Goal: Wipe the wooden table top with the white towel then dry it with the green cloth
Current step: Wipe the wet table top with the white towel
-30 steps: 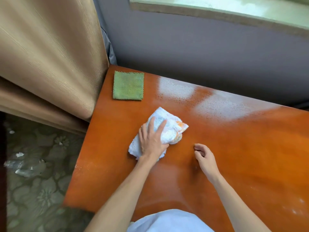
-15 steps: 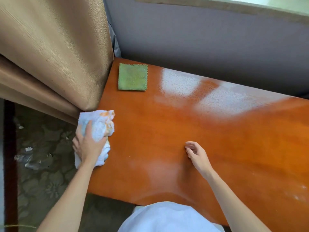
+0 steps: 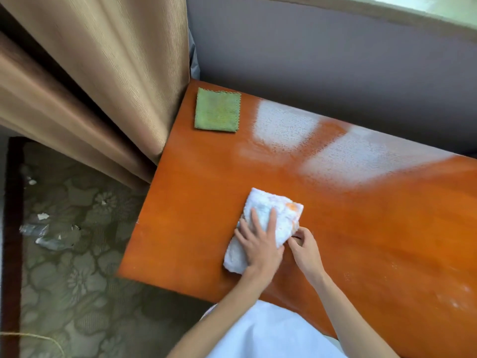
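A person's left hand (image 3: 258, 245) presses flat, fingers straight and spread, on the white towel (image 3: 282, 211) near the wooden table top's (image 3: 374, 241) front left. The right hand (image 3: 305, 248), fingers curled, touches the towel's edge; whether it pinches is unclear. The green cloth (image 3: 217, 111) lies folded at the far corner beside a tan curtain (image 3: 103, 73). The bunched towel shows orange blotches.

No words, numbers or signs can be read on the white towel (image 3: 273, 215), the green cloth (image 3: 217, 110) or the bench (image 3: 361, 241).
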A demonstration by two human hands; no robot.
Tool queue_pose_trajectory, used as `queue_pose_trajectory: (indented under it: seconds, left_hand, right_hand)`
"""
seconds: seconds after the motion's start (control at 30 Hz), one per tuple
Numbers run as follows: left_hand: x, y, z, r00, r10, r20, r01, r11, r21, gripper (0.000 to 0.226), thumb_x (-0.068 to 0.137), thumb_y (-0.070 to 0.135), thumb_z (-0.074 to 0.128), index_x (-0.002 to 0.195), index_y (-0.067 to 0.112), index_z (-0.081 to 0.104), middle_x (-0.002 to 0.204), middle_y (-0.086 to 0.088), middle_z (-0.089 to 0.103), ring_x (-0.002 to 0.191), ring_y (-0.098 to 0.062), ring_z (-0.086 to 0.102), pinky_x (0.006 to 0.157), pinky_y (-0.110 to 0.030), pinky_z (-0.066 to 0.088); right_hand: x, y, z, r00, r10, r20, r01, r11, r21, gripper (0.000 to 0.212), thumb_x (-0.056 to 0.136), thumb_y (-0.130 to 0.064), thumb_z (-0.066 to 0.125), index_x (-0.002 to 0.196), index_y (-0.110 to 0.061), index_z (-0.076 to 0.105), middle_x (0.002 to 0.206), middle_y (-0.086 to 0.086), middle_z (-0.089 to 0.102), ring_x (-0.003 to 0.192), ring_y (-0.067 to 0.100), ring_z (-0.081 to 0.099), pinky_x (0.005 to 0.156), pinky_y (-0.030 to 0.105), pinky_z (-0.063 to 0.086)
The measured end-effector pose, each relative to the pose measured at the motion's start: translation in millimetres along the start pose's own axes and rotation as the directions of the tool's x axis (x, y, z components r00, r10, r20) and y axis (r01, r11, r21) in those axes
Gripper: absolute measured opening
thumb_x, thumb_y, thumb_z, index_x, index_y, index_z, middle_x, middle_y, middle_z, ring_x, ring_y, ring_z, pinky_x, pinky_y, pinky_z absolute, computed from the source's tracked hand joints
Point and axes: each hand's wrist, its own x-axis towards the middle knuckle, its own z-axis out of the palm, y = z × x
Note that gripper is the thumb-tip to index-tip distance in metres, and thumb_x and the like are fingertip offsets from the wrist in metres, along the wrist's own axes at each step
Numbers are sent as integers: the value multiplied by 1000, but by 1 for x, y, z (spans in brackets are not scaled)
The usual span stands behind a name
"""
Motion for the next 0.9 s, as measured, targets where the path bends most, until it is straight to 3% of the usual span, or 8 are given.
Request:
queue_pose_trajectory:
  seconds: [0.07,0.2,0.27,0.5,0.67,0.83,0.9]
  left_hand:
    - [8,5,5,1000,14,17,-15,1000,18,98,71,61,72,153,44,23,158,-17,29,132,-47,40,107,-59,34]
    - [13,-31,-11,984,144,-102,-147,989,-14,87,59,51,80,139,44,49,146,-9,48,113,-36,55,91,-48,48]
    - [15,-61,-21,981,148,-128,-151,988,-17,86,57,47,81,138,43,53,146,-5,49,114,-35,56,90,-47,49]
    - [15,-181,-62,946,-182,-267,158,981,-109,80,64,43,82,138,41,52,148,0,43,111,-37,51,86,-47,46]
    - [-8,-248,-71,862,-422,-279,369,902,-223,81,71,48,79,140,49,37,149,1,32,122,-39,43,101,-53,40]
    - [-34,-233,-46,806,-512,-297,471,859,-203,80,77,43,77,145,41,34,152,-12,25,120,-44,38,102,-59,37]
    - [-40,-209,-33,802,-509,-313,475,861,-182,81,76,40,78,146,32,39,148,-22,30,109,-47,44,93,-60,38]
  right_hand:
    - [0,3,-2,996,81,-34,-75,987,143,26,92,0,52,115,-12,56,106,-1,65,94,11,62,74,20,49]
    - [3,7,-7,990,142,1,-139,969,205,23,97,-6,50,116,-16,57,110,0,64,99,17,63,82,28,51]
    - [4,9,-7,988,157,-6,-151,963,222,23,99,-8,48,119,-15,57,112,0,63,99,16,63,85,28,51]
    - [3,11,-6,991,133,-29,-126,977,172,30,97,1,45,122,-9,58,115,6,61,103,20,58,95,38,48]
    - [3,14,-10,994,110,6,-110,982,154,28,98,-3,46,121,-13,57,116,4,61,98,15,58,93,35,48]
    - [3,16,-13,993,116,33,-120,976,179,30,99,-5,47,126,-13,57,120,2,60,104,15,59,92,31,49]
    - [1,17,-14,993,115,36,-119,974,191,30,99,-5,47,126,-13,57,120,1,60,103,14,59,89,29,49]
